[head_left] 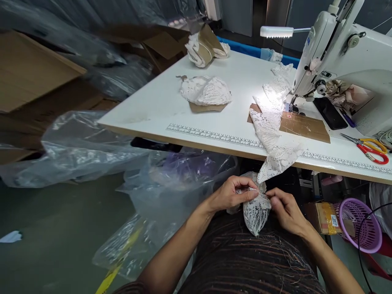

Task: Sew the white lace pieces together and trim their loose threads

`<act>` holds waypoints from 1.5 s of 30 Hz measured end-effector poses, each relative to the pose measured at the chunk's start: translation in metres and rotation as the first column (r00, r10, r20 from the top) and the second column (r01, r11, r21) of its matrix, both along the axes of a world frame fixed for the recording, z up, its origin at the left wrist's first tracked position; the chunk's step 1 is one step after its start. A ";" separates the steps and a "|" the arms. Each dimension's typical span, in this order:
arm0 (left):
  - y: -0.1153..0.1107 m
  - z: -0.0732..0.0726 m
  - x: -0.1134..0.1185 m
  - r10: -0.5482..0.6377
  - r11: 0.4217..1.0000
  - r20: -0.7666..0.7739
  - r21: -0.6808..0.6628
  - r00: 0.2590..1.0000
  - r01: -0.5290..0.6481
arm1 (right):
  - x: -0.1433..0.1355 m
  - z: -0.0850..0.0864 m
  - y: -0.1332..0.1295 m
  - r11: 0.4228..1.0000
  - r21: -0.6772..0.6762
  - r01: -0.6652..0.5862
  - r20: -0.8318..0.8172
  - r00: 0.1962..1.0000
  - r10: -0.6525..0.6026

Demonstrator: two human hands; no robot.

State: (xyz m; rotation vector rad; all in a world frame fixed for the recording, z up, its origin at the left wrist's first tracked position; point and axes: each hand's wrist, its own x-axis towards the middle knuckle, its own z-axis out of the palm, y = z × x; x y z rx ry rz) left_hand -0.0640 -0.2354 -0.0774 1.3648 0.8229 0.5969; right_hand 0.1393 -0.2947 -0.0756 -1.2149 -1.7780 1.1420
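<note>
White lace fabric (257,212) hangs over my lap, below the table's front edge. My left hand (237,192) pinches its upper part between thumb and fingers. On the other side my right hand (283,206) is closed at the lace's right edge, with the fingertips pressed together. A longer lace strip (269,130) runs from the sewing machine (327,53) across the table and droops over the edge just above my hands. Whether that strip joins the piece in my hands I cannot tell.
On the white table (147,102) lie a lace stack (206,90), a tied lace bundle (200,49), brown card (306,127), a phone (330,113) and scissors (367,147). Plastic bags (171,183) and cardboard boxes (36,69) crowd the left. A purple basket (361,224) stands low right.
</note>
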 end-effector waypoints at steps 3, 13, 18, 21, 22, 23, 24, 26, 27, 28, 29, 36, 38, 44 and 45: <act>-0.002 0.001 -0.003 0.034 0.999 -0.033 -0.011 0.999 -0.034 | -0.002 -0.001 0.010 0.998 -0.030 0.060 0.070 0.996 -0.057; 0.001 0.000 -0.004 0.055 0.997 -0.091 0.053 0.994 -0.051 | -0.015 -0.009 0.028 0.993 -0.039 0.108 0.109 0.989 -0.103; 0.002 -0.002 -0.003 0.040 0.998 -0.093 0.045 0.995 -0.036 | -0.012 -0.006 0.022 0.999 -0.014 0.035 0.125 0.992 -0.033; 0.003 -0.003 -0.003 0.009 1.000 -0.100 0.006 0.995 -0.008 | -0.014 -0.004 0.023 0.999 0.040 0.005 0.177 0.984 -0.012; 0.003 -0.002 -0.003 0.003 1.000 -0.097 -0.003 0.995 -0.003 | -0.014 -0.004 0.024 0.999 0.049 0.006 0.191 0.982 -0.015; 0.003 -0.002 -0.003 0.000 1.000 -0.091 -0.008 0.996 -0.001 | -0.014 -0.005 0.025 0.998 0.054 0.014 0.202 0.979 -0.025; 0.003 -0.002 -0.003 0.002 1.000 -0.082 -0.009 0.997 -0.003 | -0.014 -0.006 0.025 0.998 0.054 0.028 0.209 0.977 -0.039; 0.003 -0.002 -0.002 0.014 1.000 -0.057 -0.006 0.998 -0.015 | -0.012 -0.008 0.025 0.997 0.047 0.064 0.186 0.980 -0.072; 0.003 -0.003 -0.002 0.021 1.000 -0.043 -0.010 0.999 -0.022 | -0.011 -0.010 0.024 0.997 0.035 0.075 0.149 0.986 -0.080; 0.003 -0.004 -0.001 0.027 0.999 -0.028 -0.019 0.999 -0.028 | -0.010 -0.012 0.024 0.997 0.013 0.075 0.096 0.992 -0.076; 0.002 -0.006 0.000 0.035 0.999 -0.009 -0.036 0.999 -0.035 | -0.010 -0.013 0.023 0.997 -0.020 0.068 0.030 0.997 -0.067; -0.007 -0.032 0.007 0.240 0.942 0.099 -0.265 0.966 -0.207 | -0.006 -0.022 0.020 0.932 -0.361 -0.043 -0.256 0.965 -0.055; -0.011 -0.040 0.003 0.286 0.935 -0.003 -0.218 0.958 -0.280 | 0.002 -0.023 0.019 0.919 -0.392 -0.031 -0.278 0.957 -0.086; -0.015 -0.057 -0.014 0.167 0.985 -0.389 0.028 0.906 -0.170 | 0.021 -0.020 0.016 0.918 -0.396 0.014 -0.241 0.963 -0.118; -0.015 -0.057 -0.016 0.141 0.990 -0.418 0.044 0.897 -0.135 | 0.022 -0.020 0.016 0.924 -0.382 0.026 -0.233 0.965 -0.123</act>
